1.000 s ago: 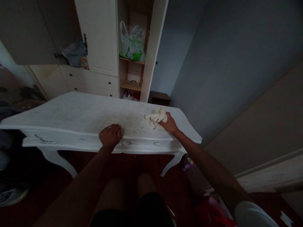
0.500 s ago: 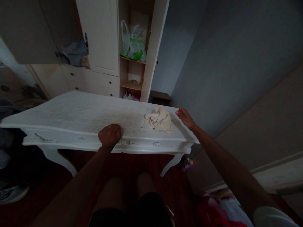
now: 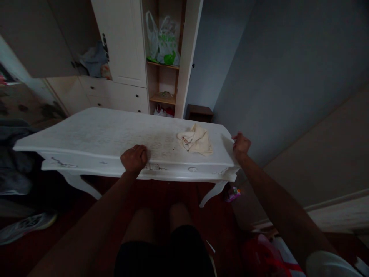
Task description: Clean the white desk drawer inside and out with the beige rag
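Note:
A white table with carved drawer fronts and curved legs stands before me, its top smudged grey near the middle. My left hand rests closed at the front edge, fingers curled; what is under them, if anything, is hidden. At the table's right end, my right hand has its fingers bent round the side edge. Between the hands, nearer the right one, a crumpled cream cloth with reddish print lies on the top. Neither hand touches the cloth.
Behind the table stands a white wardrobe with an open door and a plastic bag on a shelf. A grey wall is on the right. A shoe, a small purple box and a red bag are on the floor.
My right hand has moved right and down from above the table's right corner to its side edge, and its fingers have curled. The left hand stays at the front edge.

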